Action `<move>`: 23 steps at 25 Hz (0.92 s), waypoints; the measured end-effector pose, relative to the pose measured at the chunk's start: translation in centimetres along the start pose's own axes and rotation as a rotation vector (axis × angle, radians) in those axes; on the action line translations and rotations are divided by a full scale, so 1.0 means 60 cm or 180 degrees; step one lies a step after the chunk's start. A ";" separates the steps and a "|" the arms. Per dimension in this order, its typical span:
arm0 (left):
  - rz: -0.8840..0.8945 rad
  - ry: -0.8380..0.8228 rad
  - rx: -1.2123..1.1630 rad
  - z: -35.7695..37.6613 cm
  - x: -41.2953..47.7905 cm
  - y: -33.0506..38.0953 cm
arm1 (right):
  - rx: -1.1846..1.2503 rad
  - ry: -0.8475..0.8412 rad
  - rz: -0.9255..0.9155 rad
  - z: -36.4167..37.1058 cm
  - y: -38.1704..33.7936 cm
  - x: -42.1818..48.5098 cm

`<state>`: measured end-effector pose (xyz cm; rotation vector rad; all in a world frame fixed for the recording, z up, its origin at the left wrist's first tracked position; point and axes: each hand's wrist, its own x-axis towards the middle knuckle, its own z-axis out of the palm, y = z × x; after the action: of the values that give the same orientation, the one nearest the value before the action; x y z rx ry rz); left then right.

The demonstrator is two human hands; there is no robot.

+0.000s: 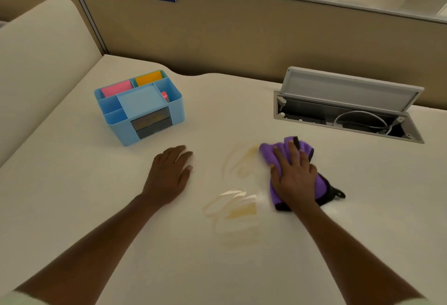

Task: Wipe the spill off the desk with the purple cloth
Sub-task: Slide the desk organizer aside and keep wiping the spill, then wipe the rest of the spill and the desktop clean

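Our two bare forearms reach up from the bottom corners of the frame onto the pale desk (72, 159). We have our left hand (169, 174) lying flat, palm down, fingers loosely together, holding nothing, left of centre. Our right hand (294, 176) presses flat with fingers spread on the purple cloth (275, 155), which sits bunched right of centre, its dark edge and a small loop poking out at the lower right of the hand. Between our hands lies the spill (238, 185), thin yellowish smears in curved streaks; its upper patch touches the cloth's left edge, and its lower patch sits nearer to us. Toward the upper left stands a blue organizer (142, 108) with pink and orange pads in its compartments. At the upper right, a cable hatch (348, 106) is open, grey lid tilted up, with cables inside.
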<state>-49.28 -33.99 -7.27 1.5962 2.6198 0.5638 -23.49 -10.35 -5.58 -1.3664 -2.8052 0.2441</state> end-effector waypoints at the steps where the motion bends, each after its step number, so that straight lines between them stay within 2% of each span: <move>1: 0.0032 -0.0074 0.0122 0.008 0.012 -0.001 | 0.0008 0.0052 0.0091 -0.004 0.000 0.033; 5: -0.0042 -0.0158 0.0193 0.027 0.014 -0.011 | 0.0105 0.0051 0.0208 -0.010 -0.053 0.084; 8: -0.0051 -0.0228 0.0172 0.019 0.011 -0.008 | -0.0018 0.0041 -0.0531 0.017 -0.075 -0.023; 11: -0.0087 -0.0230 0.0144 0.018 0.009 -0.005 | 0.0021 -0.0107 -0.0987 0.014 -0.003 -0.082; 14: -0.0076 -0.0165 0.0128 0.019 0.010 -0.004 | -0.0026 0.0072 -0.0334 -0.009 0.047 0.025; 16: -0.0039 -0.0149 0.0164 0.018 0.010 -0.004 | 0.0121 0.0197 0.0232 -0.019 0.001 0.115; 17: -0.0030 -0.0150 0.0162 0.019 0.011 -0.005 | 0.0187 0.0184 0.0331 -0.020 -0.040 0.140; 18: -0.0026 -0.0149 0.0148 0.020 0.011 -0.007 | 0.0221 0.0159 0.0253 -0.015 -0.081 0.147; 20: -0.0041 -0.0167 0.0127 0.019 0.011 -0.007 | 0.0142 0.0130 -0.0465 0.014 -0.127 0.101; 22: -0.0076 -0.0169 0.0107 0.015 0.010 -0.004 | 0.0022 0.0005 -0.1201 0.032 -0.102 0.024; 23: -0.0083 -0.0174 0.0104 0.013 0.011 -0.002 | 0.0042 -0.0035 -0.1362 0.029 -0.071 0.005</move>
<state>-49.54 -33.26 -7.92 1.5604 2.6194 0.4716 -27.12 -12.95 -6.70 -0.7317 -3.0025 0.2580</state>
